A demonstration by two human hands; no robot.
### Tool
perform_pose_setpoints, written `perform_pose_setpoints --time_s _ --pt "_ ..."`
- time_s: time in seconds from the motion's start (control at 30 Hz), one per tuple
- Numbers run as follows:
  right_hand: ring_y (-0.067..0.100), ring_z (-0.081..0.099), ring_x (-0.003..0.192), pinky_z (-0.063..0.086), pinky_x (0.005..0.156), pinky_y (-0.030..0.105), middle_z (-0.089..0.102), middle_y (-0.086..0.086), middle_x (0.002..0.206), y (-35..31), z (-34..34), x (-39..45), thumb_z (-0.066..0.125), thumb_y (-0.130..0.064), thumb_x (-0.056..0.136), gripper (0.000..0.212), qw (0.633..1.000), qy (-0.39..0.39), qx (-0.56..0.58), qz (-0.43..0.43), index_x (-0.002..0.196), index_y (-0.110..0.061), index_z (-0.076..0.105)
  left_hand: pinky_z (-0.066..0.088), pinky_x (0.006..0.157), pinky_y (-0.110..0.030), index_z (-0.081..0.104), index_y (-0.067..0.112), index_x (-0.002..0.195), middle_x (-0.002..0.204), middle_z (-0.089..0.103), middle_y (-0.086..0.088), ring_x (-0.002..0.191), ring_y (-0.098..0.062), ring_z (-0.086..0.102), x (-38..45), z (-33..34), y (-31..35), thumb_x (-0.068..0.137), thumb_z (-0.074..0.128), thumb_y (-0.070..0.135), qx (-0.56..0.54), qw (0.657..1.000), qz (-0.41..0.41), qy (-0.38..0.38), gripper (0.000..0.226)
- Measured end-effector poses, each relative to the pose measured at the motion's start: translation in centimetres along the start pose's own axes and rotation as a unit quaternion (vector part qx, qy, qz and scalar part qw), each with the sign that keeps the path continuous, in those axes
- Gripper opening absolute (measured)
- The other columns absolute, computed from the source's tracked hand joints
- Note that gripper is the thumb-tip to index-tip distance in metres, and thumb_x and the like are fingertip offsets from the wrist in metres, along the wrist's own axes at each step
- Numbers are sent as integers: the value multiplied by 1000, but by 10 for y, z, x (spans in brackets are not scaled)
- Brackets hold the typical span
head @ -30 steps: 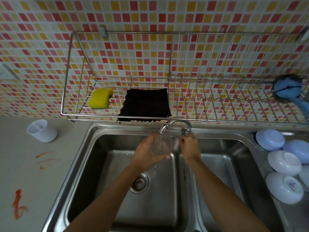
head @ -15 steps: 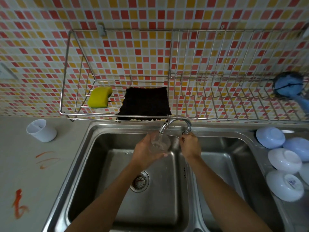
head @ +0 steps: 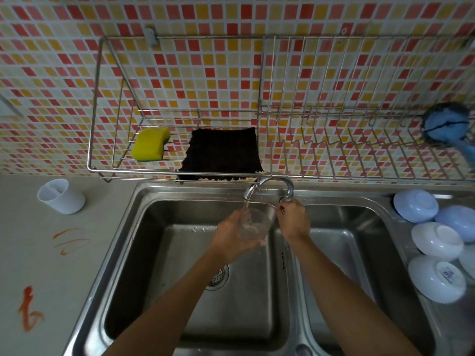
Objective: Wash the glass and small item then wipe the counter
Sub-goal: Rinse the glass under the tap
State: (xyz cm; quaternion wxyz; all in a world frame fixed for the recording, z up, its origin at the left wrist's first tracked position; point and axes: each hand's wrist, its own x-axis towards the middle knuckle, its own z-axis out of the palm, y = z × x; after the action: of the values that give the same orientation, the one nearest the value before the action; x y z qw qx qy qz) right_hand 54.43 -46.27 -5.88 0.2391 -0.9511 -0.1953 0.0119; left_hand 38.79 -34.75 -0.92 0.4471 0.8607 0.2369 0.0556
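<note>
Glass point(head: 253, 224) now w/ water, vs. before

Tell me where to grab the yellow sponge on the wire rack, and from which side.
Pinch the yellow sponge across its two long faces, near the middle, coming from the front over the low rail of the wire rack. It lies flat on the shelf wires, its left and front sides look open, and the black cloth sits apart to its right.

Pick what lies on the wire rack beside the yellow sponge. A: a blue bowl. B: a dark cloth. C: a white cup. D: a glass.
B: the dark cloth lies on the rack just right of the sponge.
</note>
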Motion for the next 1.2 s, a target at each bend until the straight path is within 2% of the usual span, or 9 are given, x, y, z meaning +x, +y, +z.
perform_pose_setpoints --time_s 0.07,0.17,0.37,0.53,0.63,0.73,0.87,1.07,1.2 --pt "23 68 81 59 75 37 67 9 99 0 0 -1 66 -19 89 12 1000 0 9 1 95 -11 74 51 69 -10 53 26 119 100 64 14 91 -5 63 -1 -5 -6 58 90 41 -12 1000 -21 13 73" --pt "23 68 82 59 74 38 67 8 99 1 0 0 67 -19 89 12 1000 1 14 1 94 -12 74 56 79 -21 52 28 124 106 65 11 96 -8 63 6 -13 -11 52 88 52 -10 999 -36 36 84" --pt "26 65 80 57 73 35 65 12 95 7 0 2 63 -18 92 14 999 19 30 14 96 -9 72 54 83 -24 50 33 121 102 58 21 97 -4 60 7 -17 6 57 86 51 -2 1000 15 14 75" --pt "30 66 76 54 70 35 65 17 87 20 -1 5 56 -23 97 24 996 48 63 43 92 -5 71 53 75 -13 54 30 120 104 64 14 95 0 63 2 -10 0 57 88 49 -44 999 3 24 74" --pt "30 66 75 56 70 33 67 17 86 24 -2 2 54 -20 97 23 995 55 79 38 93 -5 70 55 81 -23 52 26 122 105 66 13 96 -3 63 0 -9 -4 55 87 53 -29 999 12 20 80" --pt "32 67 83 53 72 33 69 17 97 23 0 -14 48 -21 100 26 994 50 87 37 116 -7 63 49 76 -14 53 22 121 106 63 10 95 -7 60 -1 -9 -5 56 88 48 -18 998 14 61 78" --pt "28 57 118 51 91 40 50 11 142 32 23 -65 47 -27 99 53 998 2 66 11 148 -10 33 36 73 -4 50 24 125 112 58 7 98 -7 54 -3 -8 -9 58 88 45 17 996 43 70 80" --pt "21 17 147 24 115 31 16 7 160 54 53 -139 40 -25 101 59 996 -87 12 7 153 -11 14 41 77 -19 52 22 124 111 57 6 98 -10 53 -10 -1 -9 58 89 43 19 995 46 83 79" --pt "28 25 144 15 114 35 20 15 155 61 62 -179 47 -22 97 59 993 -99 -49 -27 148 0 26 36 71 -7 53 21 123 109 56 8 99 -9 52 -21 3 -10 59 89 39 15 995 46 84 76"
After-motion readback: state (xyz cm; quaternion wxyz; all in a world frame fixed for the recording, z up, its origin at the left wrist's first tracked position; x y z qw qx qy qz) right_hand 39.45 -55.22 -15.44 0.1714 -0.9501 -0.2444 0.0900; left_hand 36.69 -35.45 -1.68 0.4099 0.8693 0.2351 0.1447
